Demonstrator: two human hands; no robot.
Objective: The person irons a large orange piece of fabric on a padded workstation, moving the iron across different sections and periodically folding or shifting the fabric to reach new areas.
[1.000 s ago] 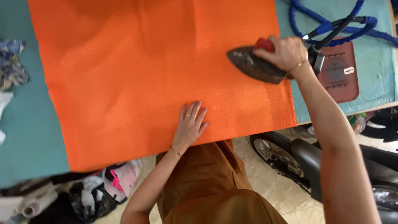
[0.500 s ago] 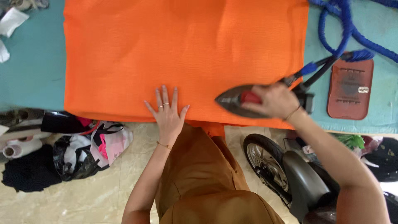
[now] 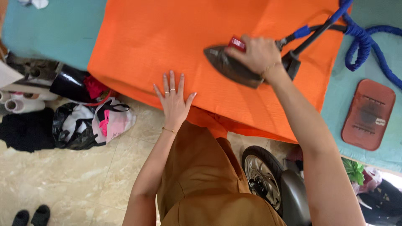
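Presently: right hand point(image 3: 257, 54) clenched on iron point(image 3: 230, 67); left hand point(image 3: 173, 100) flat, fingers spread, on near edge of orange cloth point(image 3: 167, 37).

Bright orange cloth point(image 3: 176, 37) covers a teal bench point(image 3: 54, 33). The dark grey iron point(image 3: 228, 67) has a red handle and blue cord point(image 3: 368, 42); at right lies a reddish-brown mat point(image 3: 368, 115).
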